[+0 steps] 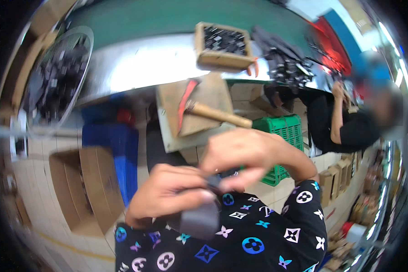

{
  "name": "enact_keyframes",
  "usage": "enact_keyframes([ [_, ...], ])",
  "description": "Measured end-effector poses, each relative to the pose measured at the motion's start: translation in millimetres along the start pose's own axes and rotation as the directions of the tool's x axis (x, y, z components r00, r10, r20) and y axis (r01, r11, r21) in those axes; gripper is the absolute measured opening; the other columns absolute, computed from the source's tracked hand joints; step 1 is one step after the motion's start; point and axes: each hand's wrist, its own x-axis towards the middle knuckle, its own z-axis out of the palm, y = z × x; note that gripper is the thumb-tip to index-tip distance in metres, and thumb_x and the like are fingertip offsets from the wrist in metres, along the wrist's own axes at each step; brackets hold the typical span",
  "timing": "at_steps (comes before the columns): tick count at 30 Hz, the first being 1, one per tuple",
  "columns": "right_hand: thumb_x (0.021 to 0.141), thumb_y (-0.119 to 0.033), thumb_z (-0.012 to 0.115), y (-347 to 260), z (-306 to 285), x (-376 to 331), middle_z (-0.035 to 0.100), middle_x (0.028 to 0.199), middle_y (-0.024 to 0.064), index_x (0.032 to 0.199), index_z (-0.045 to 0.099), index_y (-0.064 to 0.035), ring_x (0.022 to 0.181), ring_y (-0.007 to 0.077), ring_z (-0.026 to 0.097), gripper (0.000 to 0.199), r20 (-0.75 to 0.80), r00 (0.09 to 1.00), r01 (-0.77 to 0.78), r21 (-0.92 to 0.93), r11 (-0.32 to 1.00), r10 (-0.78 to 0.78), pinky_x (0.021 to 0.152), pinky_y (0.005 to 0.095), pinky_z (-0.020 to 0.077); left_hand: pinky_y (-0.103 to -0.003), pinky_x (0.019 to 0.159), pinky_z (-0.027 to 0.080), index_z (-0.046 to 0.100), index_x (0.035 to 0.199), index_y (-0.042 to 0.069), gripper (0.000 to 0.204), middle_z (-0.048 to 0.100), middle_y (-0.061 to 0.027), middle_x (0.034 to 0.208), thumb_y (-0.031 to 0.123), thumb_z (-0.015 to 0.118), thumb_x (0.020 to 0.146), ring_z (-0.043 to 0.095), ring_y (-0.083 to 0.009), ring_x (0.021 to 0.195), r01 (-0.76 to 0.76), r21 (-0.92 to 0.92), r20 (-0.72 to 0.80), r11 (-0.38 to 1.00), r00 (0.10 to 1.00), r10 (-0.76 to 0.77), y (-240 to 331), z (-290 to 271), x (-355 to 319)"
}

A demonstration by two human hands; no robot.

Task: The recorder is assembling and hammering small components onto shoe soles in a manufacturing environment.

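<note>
Both hands up close under the camera: the left hand (167,192) is wrapped around a dark grey block (200,220), thumb pressed across its top, while the right hand (247,156) pinches a small dark part (222,174) at the block's upper end, fingertips closed. Behind them, a wooden-handled hammer (217,114) lies on a wooden board (199,106); a wooden tray (222,45) of dark parts sits on the shiny desk (136,68).
</note>
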Motion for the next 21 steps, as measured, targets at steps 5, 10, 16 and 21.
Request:
enact_keyframes([
  [5, 0.091, -0.027, 0.068, 49.0, -29.7, -50.3, 0.069, 0.101, 0.016, 0.114, 0.065, -0.0026, 0.09, 0.035, 0.067, 0.034, -0.493, 0.812, -0.567, -0.537, 0.625, 0.313, 0.077, 0.04, 0.0544, -0.027, 0.088, 0.049, 0.07, 0.112, -0.001, 0.027, 0.071, -0.0092, 0.104, 0.018, 0.055, 0.101, 0.064, -0.0136, 0.094, 0.396, 0.438, -0.898, 0.807, 0.219, 0.381, 24.7, -77.9, -42.1],
  [10, 0.093, -0.034, 0.065, 68.8, -142.3, -200.2, 0.068, 0.096, 0.0196, 0.115, 0.061, 0.0001, 0.089, 0.0367, 0.067, 0.041, -0.995, 0.099, -0.965, -0.095, 0.245, 0.003, 0.078, 0.0459, 0.0531, -0.038, 0.098, 0.045, 0.061, 0.127, -0.002, 0.063, 0.066, -0.0178, 0.121, 0.05, 0.065, 0.092, 0.062, -0.0309, 0.111, 0.816, 0.324, -0.753, 0.479, -0.084, 0.653, 13.3, -200.1, -99.3],
  [16, 0.088, -0.034, 0.067, 127.4, -248.8, -280.7, 0.069, 0.087, 0.0211, 0.103, 0.066, 0.0026, 0.085, 0.0393, 0.068, 0.04, -0.937, 0.231, -0.958, -0.266, -0.107, 0.263, 0.075, 0.049, 0.0535, -0.04, 0.098, 0.045, 0.058, 0.13, -0.001, 0.053, 0.061, -0.0184, 0.123, 0.041, 0.062, 0.097, 0.059, -0.0303, 0.112, 0.763, 0.447, -0.745, 0.467, 0.029, 0.667, -25.7, -184.8, -62.8],
  [21, 0.081, -0.027, 0.071, 118.0, -268.5, -216.1, 0.06, 0.06, 0.0086, 0.081, 0.068, 0.0029, 0.054, 0.0202, 0.059, 0.03, -0.987, -0.127, -0.715, 0.162, 0.68, 0.101, 0.051, 0.0343, 0.0444, -0.041, 0.105, 0.04, 0.06, 0.124, -0.004, 0.034, 0.06, -0.0187, 0.128, 0.016, 0.061, 0.096, 0.056, -0.0316, 0.12, 0.631, 0.705, -0.65, 0.324, 0.39, 0.652, -27.0, -120.8, 31.7],
])
